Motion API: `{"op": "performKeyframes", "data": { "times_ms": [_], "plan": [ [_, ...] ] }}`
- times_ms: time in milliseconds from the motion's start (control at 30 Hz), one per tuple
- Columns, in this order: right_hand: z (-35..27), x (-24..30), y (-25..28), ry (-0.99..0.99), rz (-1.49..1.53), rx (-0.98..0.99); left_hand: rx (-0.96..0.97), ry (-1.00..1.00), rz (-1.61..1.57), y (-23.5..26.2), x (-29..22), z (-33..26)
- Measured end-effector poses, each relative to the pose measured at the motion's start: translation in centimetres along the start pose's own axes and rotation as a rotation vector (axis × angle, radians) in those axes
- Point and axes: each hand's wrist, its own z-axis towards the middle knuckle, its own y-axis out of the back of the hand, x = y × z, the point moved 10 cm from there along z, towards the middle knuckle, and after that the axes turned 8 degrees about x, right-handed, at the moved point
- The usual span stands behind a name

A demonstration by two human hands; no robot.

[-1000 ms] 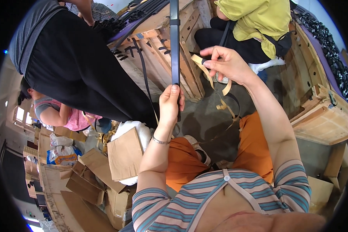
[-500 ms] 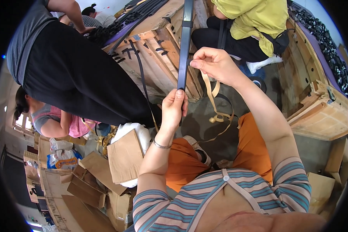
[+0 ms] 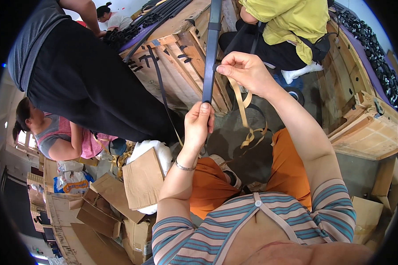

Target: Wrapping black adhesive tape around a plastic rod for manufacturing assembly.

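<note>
My left hand (image 3: 199,123) is closed round the lower end of a long, dark, flat bar (image 3: 210,66), thumb lying along its face. The bar runs up past the top of the view, with a black band wrapped round it higher up. At the bar's right edge my right hand (image 3: 245,73) is closed in a pinch, a small black piece of tape (image 3: 215,68) at its fingertips. Below that hand dangles a thin tan strip (image 3: 241,108), twisted and curled at its lower end. A darker loop behind it is hard to make out.
Wooden crates (image 3: 181,66) stand ahead, one bearing black tape pieces. Dark parts (image 3: 371,53) are heaped at far right. A person in black trousers (image 3: 84,84) stands at left; another in a yellow top (image 3: 292,26) sits ahead. Cardboard (image 3: 143,179) lies at lower left.
The tan strip's hanging end has swung and curled differently. My right hand has shifted very slightly; my left hand still grips the bar, which has barely moved.
</note>
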Motion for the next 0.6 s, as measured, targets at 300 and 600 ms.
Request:
{"op": "performKeyframes", "data": {
  "times_ms": [300,600],
  "plan": [
    [-0.09,0.36,0.43,-0.018,-0.032,-0.034,0.000,-0.005,0.001,-0.12,-0.19,0.00],
    [-0.02,0.16,0.05,0.001,0.010,-0.002,0.011,-0.011,-0.007,-0.36,-0.31,0.04]
  ]
}}
